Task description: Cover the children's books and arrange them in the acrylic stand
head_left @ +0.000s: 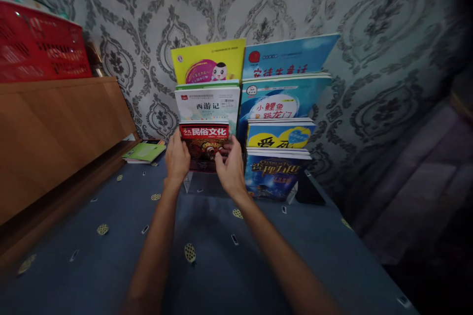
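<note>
A dark book with a red top band and white lettering (205,142) stands upright at the front of the left stack, between my two hands. Round its left edge lies my left hand (177,158), fingers at the side. My right hand (231,165) grips the right edge, thumb across the front cover. Behind that book rise a pale book (209,104) and a taller yellow book (207,61). To the right, a second stack has a dark blue book (276,174) in front, then a yellow-and-blue book (279,135) and taller blue books (288,96). A clear holder shows partly beneath the stacks.
A blue patterned cloth (207,266) covers the surface. Several thin green booklets (145,151) lie at the left, beside a wooden cabinet (62,133) bearing a red plastic basket (40,47). A dark flat object (309,189) is right of the stacks, and patterned wallpaper (155,19) stands behind.
</note>
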`<action>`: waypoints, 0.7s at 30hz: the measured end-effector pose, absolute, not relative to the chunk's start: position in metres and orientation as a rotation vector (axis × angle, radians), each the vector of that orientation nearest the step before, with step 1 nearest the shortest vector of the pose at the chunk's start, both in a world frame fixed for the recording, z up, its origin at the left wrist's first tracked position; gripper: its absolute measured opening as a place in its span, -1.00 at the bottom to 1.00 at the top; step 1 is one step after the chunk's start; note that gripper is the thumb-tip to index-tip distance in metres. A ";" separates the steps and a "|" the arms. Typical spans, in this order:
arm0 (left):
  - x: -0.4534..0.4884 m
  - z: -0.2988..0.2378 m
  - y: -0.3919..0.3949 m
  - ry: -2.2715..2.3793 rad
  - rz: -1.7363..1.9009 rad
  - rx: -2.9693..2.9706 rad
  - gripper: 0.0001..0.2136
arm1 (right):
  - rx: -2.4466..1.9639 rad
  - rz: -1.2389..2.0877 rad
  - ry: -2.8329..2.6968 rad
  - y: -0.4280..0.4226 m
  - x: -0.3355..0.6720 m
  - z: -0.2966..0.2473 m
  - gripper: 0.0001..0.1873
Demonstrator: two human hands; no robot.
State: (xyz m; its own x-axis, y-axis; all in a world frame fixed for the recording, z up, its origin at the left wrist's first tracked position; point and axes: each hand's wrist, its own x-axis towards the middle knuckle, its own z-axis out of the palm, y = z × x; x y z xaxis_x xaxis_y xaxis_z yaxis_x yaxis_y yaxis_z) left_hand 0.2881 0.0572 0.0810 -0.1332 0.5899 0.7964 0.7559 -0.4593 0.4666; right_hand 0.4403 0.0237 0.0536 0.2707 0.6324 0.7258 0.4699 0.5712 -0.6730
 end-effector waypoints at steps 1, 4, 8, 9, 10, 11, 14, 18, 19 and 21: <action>0.289 0.082 0.056 -1.557 -1.642 -1.961 -0.49 | -1.037 0.153 -1.357 0.023 0.441 0.054 -0.27; 0.291 0.085 0.053 -1.593 -1.635 -1.965 -0.48 | -1.031 0.183 -1.336 0.022 0.443 0.058 -0.29; 0.293 0.088 0.048 -1.636 -1.634 -1.984 -0.45 | -1.021 0.192 -1.338 0.017 0.445 0.064 -0.28; 0.293 0.089 0.047 -1.645 -1.636 -1.984 -0.44 | -1.015 0.192 -1.341 0.016 0.446 0.066 -0.28; 0.293 0.089 0.047 -1.650 -1.641 -1.983 -0.44 | -1.008 0.194 -1.343 0.015 0.446 0.067 -0.28; 0.293 0.090 0.046 -1.654 -1.647 -1.984 -0.44 | -1.002 0.196 -1.344 0.014 0.445 0.068 -0.28; 0.291 0.090 0.046 -1.670 -1.669 -1.995 -0.46 | -0.990 0.198 -1.334 0.008 0.443 0.069 -0.29; 0.286 0.089 0.048 -1.661 -1.691 -1.999 -0.49 | -0.909 0.186 -1.300 -0.011 0.437 0.084 -0.41; 0.284 0.089 0.049 -1.655 -1.693 -1.998 -0.49 | -0.866 0.177 -1.309 -0.019 0.437 0.093 -0.49; 0.279 0.087 0.051 -1.638 -1.700 -2.011 -0.48 | -0.730 0.146 -1.395 -0.042 0.438 0.114 -0.73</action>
